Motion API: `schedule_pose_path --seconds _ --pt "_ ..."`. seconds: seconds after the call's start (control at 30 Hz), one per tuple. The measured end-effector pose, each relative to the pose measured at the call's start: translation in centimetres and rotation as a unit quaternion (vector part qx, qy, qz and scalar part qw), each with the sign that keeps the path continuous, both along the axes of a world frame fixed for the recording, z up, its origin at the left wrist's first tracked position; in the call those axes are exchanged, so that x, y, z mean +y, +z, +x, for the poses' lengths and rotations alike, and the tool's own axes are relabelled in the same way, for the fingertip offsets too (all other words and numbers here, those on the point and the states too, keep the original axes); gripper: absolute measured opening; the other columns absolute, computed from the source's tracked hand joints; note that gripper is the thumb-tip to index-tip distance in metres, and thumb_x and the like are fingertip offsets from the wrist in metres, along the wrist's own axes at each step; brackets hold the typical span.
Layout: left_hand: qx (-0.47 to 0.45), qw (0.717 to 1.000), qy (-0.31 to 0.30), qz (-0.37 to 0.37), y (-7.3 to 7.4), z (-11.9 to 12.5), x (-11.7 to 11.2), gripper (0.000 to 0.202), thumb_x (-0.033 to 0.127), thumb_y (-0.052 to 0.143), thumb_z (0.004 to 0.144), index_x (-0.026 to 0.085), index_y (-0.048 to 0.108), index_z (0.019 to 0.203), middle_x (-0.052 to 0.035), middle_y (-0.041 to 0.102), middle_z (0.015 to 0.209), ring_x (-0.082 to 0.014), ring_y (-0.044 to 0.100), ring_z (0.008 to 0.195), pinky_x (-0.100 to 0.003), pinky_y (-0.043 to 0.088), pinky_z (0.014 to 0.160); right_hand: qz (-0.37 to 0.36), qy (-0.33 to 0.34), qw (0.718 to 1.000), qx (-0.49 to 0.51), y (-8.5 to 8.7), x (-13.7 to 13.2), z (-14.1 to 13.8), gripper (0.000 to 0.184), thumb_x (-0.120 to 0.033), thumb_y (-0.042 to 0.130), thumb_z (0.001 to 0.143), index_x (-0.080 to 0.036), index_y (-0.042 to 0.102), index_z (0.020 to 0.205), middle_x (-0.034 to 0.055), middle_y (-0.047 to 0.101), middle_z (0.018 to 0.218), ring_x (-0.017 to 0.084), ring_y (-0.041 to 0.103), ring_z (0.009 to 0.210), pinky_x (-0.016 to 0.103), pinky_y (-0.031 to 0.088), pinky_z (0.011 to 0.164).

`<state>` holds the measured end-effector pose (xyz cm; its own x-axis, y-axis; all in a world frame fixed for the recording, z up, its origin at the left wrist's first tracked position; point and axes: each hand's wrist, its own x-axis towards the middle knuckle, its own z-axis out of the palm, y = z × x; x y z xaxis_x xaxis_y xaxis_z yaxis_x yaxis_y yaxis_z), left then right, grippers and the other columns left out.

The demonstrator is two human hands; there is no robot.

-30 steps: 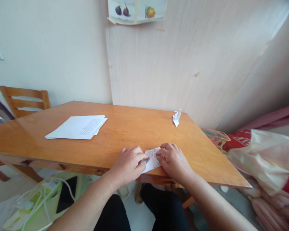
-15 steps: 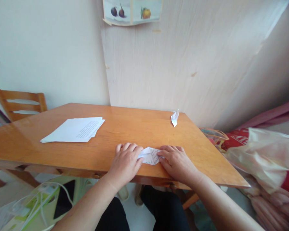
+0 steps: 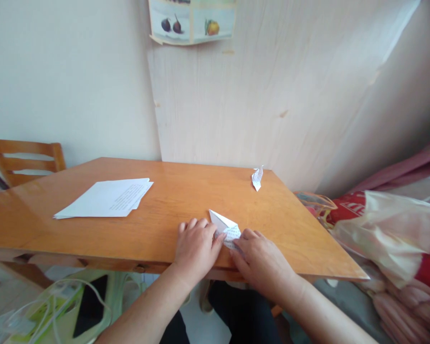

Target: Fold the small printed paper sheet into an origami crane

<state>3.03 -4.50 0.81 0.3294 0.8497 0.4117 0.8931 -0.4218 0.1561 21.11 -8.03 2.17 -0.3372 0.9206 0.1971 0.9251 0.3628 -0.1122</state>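
Observation:
A small folded piece of printed white paper (image 3: 225, 225) lies near the front edge of the orange wooden table (image 3: 186, 196), its pointed flap aimed away from me. My left hand (image 3: 196, 248) rests on the table with curled fingers pressing the paper's left side. My right hand (image 3: 260, 260) pinches and holds down the paper's near right corner with its fingertips. Both forearms reach in from the bottom of the view.
A stack of white printed sheets (image 3: 105, 198) lies on the table's left part. A small folded paper figure (image 3: 257, 177) stands near the far right corner. A wooden chair (image 3: 19, 160) is at the left, plastic bags (image 3: 387, 229) at the right, wall panels behind.
The folded paper now shows a pointed flap sticking out away from me. Both hands shifted slightly nearer to the table's front edge, still on the paper. The camera tilted a little.

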Motion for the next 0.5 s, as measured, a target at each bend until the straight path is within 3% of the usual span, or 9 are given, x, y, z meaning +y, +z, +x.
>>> schedule_pose_path --seconds 0.23,0.37,0.5 --pt "0.024 0.998 0.052 -0.022 0.0 1.1 1.0 0.031 0.052 0.063 0.087 0.023 0.064 0.097 -0.0091 0.065 0.113 -0.0311 0.053 0.104 -0.043 0.033 0.083 -0.028 0.024 0.997 0.066 0.4 1.2 1.1 0.033 -0.032 0.044 0.101 -0.02 0.071 0.087 0.0073 0.065 0.092 0.02 0.059 0.087 0.03 0.043 0.082" --pt "0.017 0.999 0.029 -0.031 0.3 0.7 1.3 0.026 0.048 0.065 0.087 0.024 0.063 0.098 -0.0067 0.067 0.109 -0.0304 0.054 0.106 -0.042 0.033 0.084 -0.01 0.044 0.998 0.044 0.5 1.4 1.8 0.028 -0.035 0.047 0.101 -0.022 0.071 0.095 0.008 0.065 0.098 0.023 0.057 0.096 0.035 0.04 0.089" --pt "0.009 0.998 -0.023 -0.052 0.9 -0.4 1.9 0.019 0.037 0.067 0.086 0.027 0.062 0.102 -0.0025 0.069 0.105 -0.0282 0.055 0.106 -0.041 0.032 0.086 -0.001 0.053 0.998 0.024 0.5 0.4 0.7 0.027 -0.037 0.049 0.1 -0.023 0.07 0.093 0.008 0.065 0.098 0.025 0.055 0.096 0.038 0.038 0.088"
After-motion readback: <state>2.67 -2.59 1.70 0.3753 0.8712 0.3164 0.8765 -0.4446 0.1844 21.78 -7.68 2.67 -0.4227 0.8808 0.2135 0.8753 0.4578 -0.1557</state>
